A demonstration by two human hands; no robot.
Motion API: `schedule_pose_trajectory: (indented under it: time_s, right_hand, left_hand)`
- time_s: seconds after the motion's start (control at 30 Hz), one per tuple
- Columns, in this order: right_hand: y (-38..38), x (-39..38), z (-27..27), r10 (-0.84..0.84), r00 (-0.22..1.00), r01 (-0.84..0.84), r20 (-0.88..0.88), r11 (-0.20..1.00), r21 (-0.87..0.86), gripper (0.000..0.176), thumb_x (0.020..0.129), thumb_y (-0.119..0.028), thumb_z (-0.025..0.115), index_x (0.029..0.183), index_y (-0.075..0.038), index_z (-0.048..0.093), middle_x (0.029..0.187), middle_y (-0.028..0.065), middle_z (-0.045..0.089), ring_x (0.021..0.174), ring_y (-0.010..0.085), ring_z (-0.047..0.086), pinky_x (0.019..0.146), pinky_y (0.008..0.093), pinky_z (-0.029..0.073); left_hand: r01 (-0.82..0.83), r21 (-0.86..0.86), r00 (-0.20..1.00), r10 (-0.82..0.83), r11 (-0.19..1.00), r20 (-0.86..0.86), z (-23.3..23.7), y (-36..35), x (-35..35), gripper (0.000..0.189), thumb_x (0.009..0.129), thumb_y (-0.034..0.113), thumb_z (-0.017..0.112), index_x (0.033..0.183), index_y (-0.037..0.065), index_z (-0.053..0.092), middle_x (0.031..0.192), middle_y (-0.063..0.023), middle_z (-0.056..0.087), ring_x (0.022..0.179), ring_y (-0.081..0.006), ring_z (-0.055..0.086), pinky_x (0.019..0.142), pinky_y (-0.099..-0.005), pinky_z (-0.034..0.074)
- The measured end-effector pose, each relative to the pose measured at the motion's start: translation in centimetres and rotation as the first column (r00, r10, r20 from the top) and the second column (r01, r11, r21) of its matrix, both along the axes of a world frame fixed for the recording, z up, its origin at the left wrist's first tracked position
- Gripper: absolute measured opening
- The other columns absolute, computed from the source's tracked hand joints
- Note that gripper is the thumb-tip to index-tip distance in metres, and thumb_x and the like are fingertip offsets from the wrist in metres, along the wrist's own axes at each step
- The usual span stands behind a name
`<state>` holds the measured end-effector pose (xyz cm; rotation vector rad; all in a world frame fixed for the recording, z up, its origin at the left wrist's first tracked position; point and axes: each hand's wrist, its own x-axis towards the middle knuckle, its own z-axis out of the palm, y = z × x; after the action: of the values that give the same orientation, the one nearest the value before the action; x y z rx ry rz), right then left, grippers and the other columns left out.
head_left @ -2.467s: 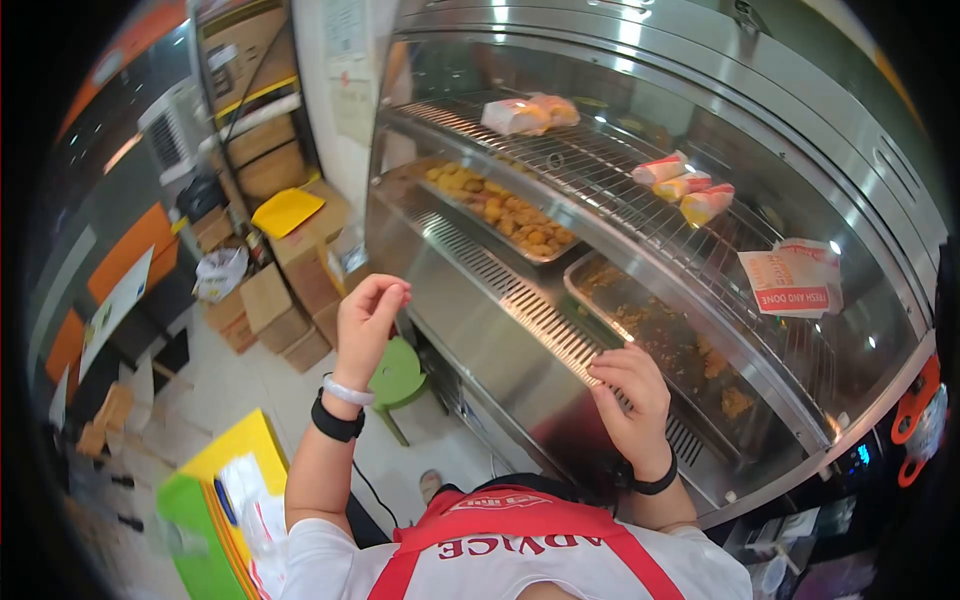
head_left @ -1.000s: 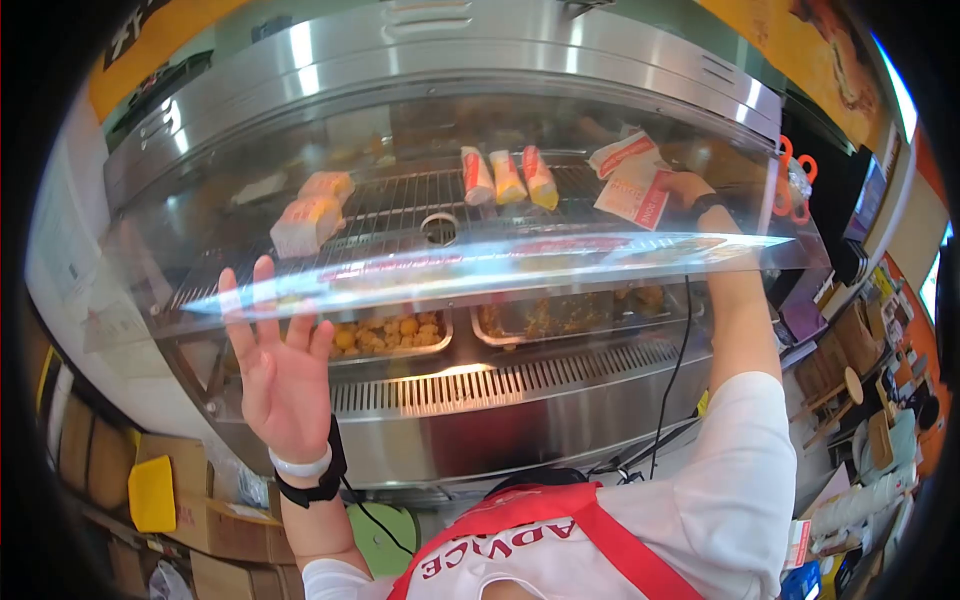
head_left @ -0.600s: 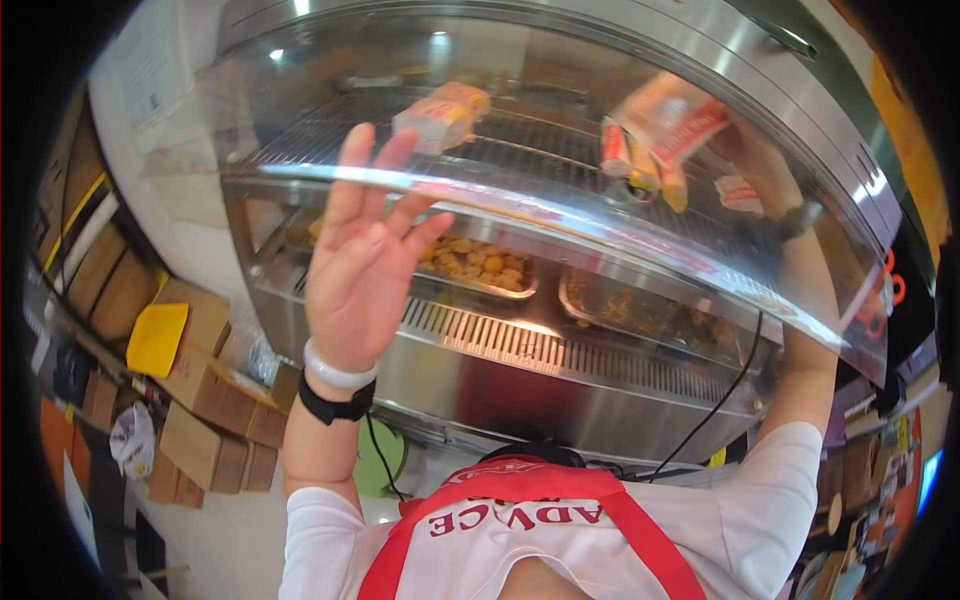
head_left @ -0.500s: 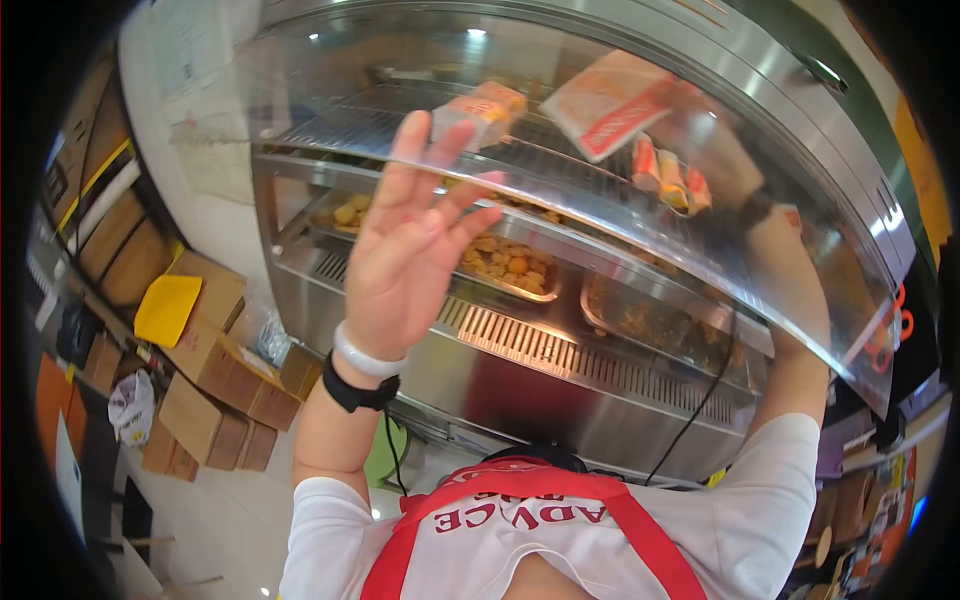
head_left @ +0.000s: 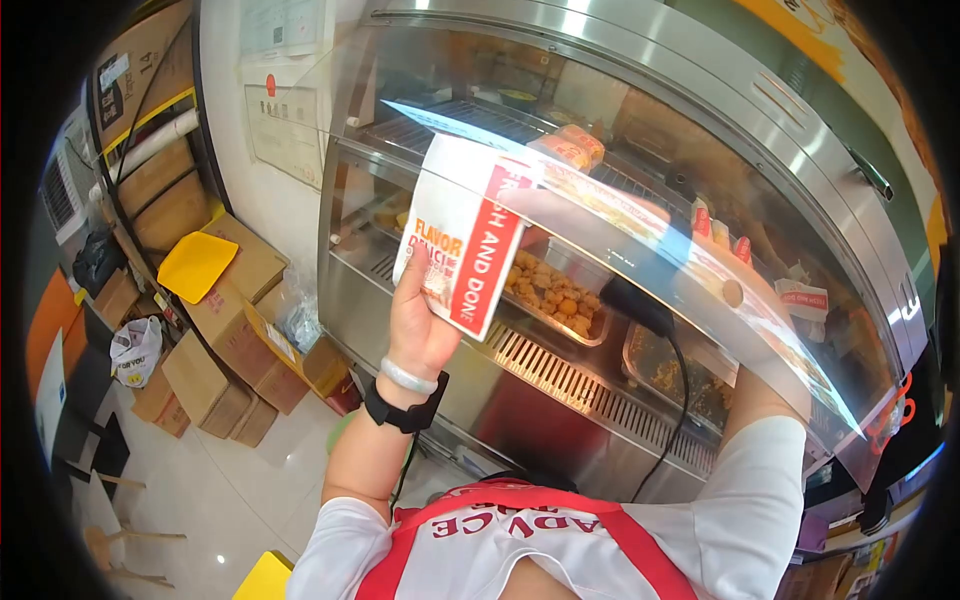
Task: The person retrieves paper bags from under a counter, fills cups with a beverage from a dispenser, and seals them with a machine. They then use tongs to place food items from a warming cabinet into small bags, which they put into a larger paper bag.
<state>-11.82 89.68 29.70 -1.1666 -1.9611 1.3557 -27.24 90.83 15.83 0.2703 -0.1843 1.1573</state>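
My left hand [head_left: 425, 335] grips the lower left edge of a white and red printed paper bag [head_left: 450, 235], held upright in front of the warming cabinet. My right hand [head_left: 590, 212] is behind the curved clear cover [head_left: 640, 245], its fingers on the bag's right edge, partly blurred by reflections. Behind the hands, on the wire rack, lies an orange and white wrapped packet [head_left: 572, 148]. Farther right stand small red and white packets [head_left: 715, 230]. Below the bag, a metal tray holds browned fried pieces [head_left: 555, 295].
Another tray [head_left: 650, 365] sits on the cabinet's lower shelf, with a black cable [head_left: 683, 400] hanging before it. Cardboard boxes [head_left: 235, 345] and a yellow sheet [head_left: 198, 267] are at the left. A white printed packet [head_left: 803, 300] shows at the right behind the cover.
The paper bag has come left and down from inside the cabinet, carried by my right hand. My left hand, spread and empty before, has closed on it. The view has shifted left.
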Motion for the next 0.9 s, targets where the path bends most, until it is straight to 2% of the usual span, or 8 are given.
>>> schedule_pose_trajectory:
  time_s: [0.13, 0.33, 0.4, 0.47, 0.57, 0.6, 0.63, 0.9]
  right_hand:
    - [9.3, 8.6, -0.8, -0.499, 0.827, 0.339, 0.257, 0.809, 0.48, 0.035, 0.083, -0.023, 0.05, 0.112, -0.004, 0.047, 0.095, 0.0102, 0.055, 0.094, 0.0196, 0.049, 0.08, 0.03, 0.044]
    - [10.5, 10.6, -1.0, -0.64, 0.618, 0.143, 0.457, 0.663, 0.735, 0.039, 0.086, -0.031, 0.044, 0.114, -0.004, 0.047, 0.113, 0.015, 0.048, 0.099, 0.0203, 0.05, 0.089, 0.0315, 0.037]
    - [11.0, 10.4, -1.7, -0.652, 0.583, 0.109, 0.485, 0.654, 0.748, 0.038, 0.085, -0.03, 0.044, 0.114, -0.005, 0.047, 0.111, 0.0147, 0.048, 0.098, 0.0202, 0.05, 0.088, 0.0311, 0.038]
    - [11.6, 9.8, -2.2, -0.659, 0.562, 0.084, 0.5, 0.647, 0.758, 0.037, 0.085, -0.03, 0.045, 0.113, -0.005, 0.047, 0.11, 0.0145, 0.049, 0.097, 0.0201, 0.05, 0.086, 0.0308, 0.038]
    - [12.0, 8.9, -2.6, -0.662, 0.552, 0.062, 0.507, 0.638, 0.767, 0.036, 0.085, -0.029, 0.046, 0.112, -0.005, 0.048, 0.107, 0.0142, 0.05, 0.095, 0.0198, 0.051, 0.084, 0.0303, 0.039]
    - [11.9, 8.5, -2.8, -0.661, 0.554, 0.055, 0.505, 0.635, 0.771, 0.036, 0.085, -0.029, 0.046, 0.112, -0.006, 0.048, 0.106, 0.0141, 0.05, 0.094, 0.0198, 0.051, 0.084, 0.0301, 0.039]
    - [11.8, 8.2, -2.8, -0.664, 0.554, 0.052, 0.502, 0.629, 0.776, 0.035, 0.084, -0.028, 0.046, 0.112, -0.006, 0.048, 0.105, 0.014, 0.05, 0.093, 0.0197, 0.051, 0.083, 0.0299, 0.04]
    - [9.6, 5.8, -1.8, -0.703, 0.596, 0.055, 0.388, 0.517, 0.854, 0.033, 0.083, -0.026, 0.049, 0.11, -0.007, 0.049, 0.098, 0.0131, 0.052, 0.088, 0.0191, 0.052, 0.078, 0.0285, 0.042]
  left_hand:
    - [-0.017, 0.003, 1.0, 0.017, 1.0, -0.015, -3.4, 1.3, -2.1, 0.043, 0.081, 0.02, 0.053, 0.119, 0.005, 0.038, 0.117, -0.0102, 0.047, 0.105, -0.0245, 0.048, 0.091, -0.0395, 0.038]
    - [0.252, 0.193, 0.951, -0.279, 0.948, 0.133, -9.5, 1.0, -7.7, 0.038, 0.081, 0.021, 0.052, 0.113, 0.002, 0.045, 0.11, -0.0126, 0.052, 0.1, -0.0254, 0.051, 0.089, -0.0391, 0.041]
    - [-0.208, 0.205, 0.829, 0.284, 0.956, -0.482, -7.6, 0.1, -6.9, 0.024, 0.055, 0.024, 0.071, 0.062, 0.004, 0.06, 0.055, -0.0039, 0.055, 0.045, -0.0138, 0.05, 0.043, -0.0213, 0.036]
    - [-0.216, 0.217, 0.758, 0.304, 0.952, -0.577, -7.9, -0.4, -6.9, 0.024, 0.046, 0.017, 0.071, 0.042, 0.007, 0.049, 0.042, 0.0006, 0.044, 0.04, -0.0115, 0.045, 0.041, -0.0203, 0.031]
    - [-0.477, 0.557, 0.339, 0.727, 0.68, -0.597, -5.6, -3.4, -6.8, 0.019, 0.054, 0.009, 0.063, 0.057, 0.004, 0.045, 0.049, -0.0008, 0.047, 0.043, -0.0101, 0.045, 0.042, -0.0197, 0.031]
    - [-0.119, 0.304, 0.855, 0.253, 0.945, -0.452, -8.4, -1.4, -7.9, 0.029, 0.066, 0.02, 0.06, 0.083, 0.001, 0.046, 0.079, -0.0096, 0.049, 0.07, -0.0194, 0.049, 0.065, -0.0291, 0.036]
    - [0.374, 0.201, 0.927, -0.363, 0.905, -0.089, -11.2, -0.1, -8.8, 0.047, 0.078, 0.031, 0.056, 0.109, -0.002, 0.046, 0.108, -0.0184, 0.052, 0.098, -0.0287, 0.052, 0.088, -0.0385, 0.041]
    - [0.239, 0.083, 0.947, -0.213, 0.968, -0.242, -12.3, -1.1, -8.1, 0.038, 0.08, 0.021, 0.056, 0.11, 0.001, 0.047, 0.107, -0.0133, 0.054, 0.097, -0.0241, 0.053, 0.087, -0.0375, 0.041]
